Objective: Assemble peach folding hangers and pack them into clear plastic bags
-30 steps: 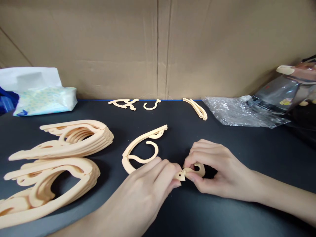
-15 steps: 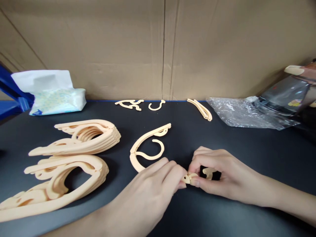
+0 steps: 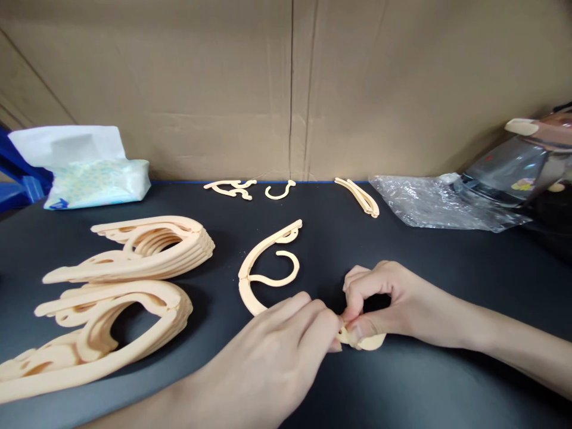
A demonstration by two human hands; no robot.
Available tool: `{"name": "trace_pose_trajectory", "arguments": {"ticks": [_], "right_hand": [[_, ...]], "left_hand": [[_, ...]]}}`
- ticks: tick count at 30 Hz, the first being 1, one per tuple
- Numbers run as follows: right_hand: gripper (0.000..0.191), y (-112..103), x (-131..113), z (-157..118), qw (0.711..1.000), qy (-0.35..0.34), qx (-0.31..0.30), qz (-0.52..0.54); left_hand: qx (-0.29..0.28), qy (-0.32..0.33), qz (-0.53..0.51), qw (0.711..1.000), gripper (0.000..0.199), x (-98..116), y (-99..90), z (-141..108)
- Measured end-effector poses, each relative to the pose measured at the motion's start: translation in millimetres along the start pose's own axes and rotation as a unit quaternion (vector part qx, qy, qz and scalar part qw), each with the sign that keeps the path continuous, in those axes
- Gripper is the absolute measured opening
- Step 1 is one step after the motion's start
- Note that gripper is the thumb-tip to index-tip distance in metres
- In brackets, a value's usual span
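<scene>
Two hands are meeting low in the middle of the worktop, both pinching the same little beige piece. The left hand is closing its fingertips on one end, and the right hand is curling thumb and forefinger tight around the other end, so both are clamped on it, not spread.

Compared to a second ago, the piece is sitting lower and nearer the body, and way less of it is showing. Earlier you could see a pointed tip with a tiny hole and a small loop poking out between the fingers; now only a rounded, pale edge is peeking out under the right hand. My guess is the two bits are getting pressed together, but the joint itself is hidden by fingers, so I can't tell whether anything has locked.

What shows of it is looking like smooth, matte plastic, thin and flat, same peach colour as everything else here.

Just behind the hands, a curved arm with a hook is lying flat. Off to the left, two stacks of hangers are sitting, with a tissue pack further back and a crinkled clear bag on the right.
</scene>
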State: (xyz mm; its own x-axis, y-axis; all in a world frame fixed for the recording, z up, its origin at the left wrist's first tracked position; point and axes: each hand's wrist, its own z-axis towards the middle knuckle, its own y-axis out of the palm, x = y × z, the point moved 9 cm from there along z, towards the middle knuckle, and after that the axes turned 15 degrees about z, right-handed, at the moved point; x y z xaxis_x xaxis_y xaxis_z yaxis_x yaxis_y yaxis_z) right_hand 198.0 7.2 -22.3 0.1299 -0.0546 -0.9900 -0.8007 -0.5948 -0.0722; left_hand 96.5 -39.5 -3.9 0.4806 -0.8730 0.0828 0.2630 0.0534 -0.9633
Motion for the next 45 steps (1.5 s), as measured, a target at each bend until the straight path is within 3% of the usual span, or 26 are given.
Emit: {"name": "trace_pose_trajectory", "arguments": {"ticks": [9, 21, 26, 32, 36, 40, 43, 45], "right_hand": [[0.016, -1, 4, 1, 0.999, 0.014, 0.020, 0.030], [0.018, 1, 10, -3, 0.994, 0.076, 0.034, 0.069], [0.020, 0, -6, -6, 0.992, 0.028, 0.032, -0.117], [0.013, -3, -21, -13, 0.960, -0.032, 0.000, -0.278], [0.009, -10, -27, -17, 0.918, -0.077, -0.041, -0.386], [0.012, -27, -28, -18, 0.905, -0.076, -0.050, -0.416], [0.017, -35, -26, -20, 0.911, -0.064, -0.058, -0.404], [0.017, -41, -28, -21, 0.923, -0.071, -0.029, -0.377]], "left_hand": [[0.013, -0.030, -0.053, 0.998, 0.022, -6, -2.9, 5], [0.053, -0.045, -0.046, 0.997, 0.030, -12, -12.2, 10], [0.068, -0.056, -0.050, 0.995, 0.022, -16, -12.0, 11], [0.045, -0.050, -0.051, 0.996, 0.015, -14, -9.1, 8], [0.064, -0.055, -0.008, 0.996, 0.011, -20, -13.1, 6], [0.061, -0.071, 0.022, 0.995, 0.019, -28, -12.9, 5], [0.042, -0.060, 0.018, 0.997, 0.017, -27, -9.2, 7], [0.037, -0.058, 0.019, 0.997, 0.017, -26, -8.7, 7]]}}
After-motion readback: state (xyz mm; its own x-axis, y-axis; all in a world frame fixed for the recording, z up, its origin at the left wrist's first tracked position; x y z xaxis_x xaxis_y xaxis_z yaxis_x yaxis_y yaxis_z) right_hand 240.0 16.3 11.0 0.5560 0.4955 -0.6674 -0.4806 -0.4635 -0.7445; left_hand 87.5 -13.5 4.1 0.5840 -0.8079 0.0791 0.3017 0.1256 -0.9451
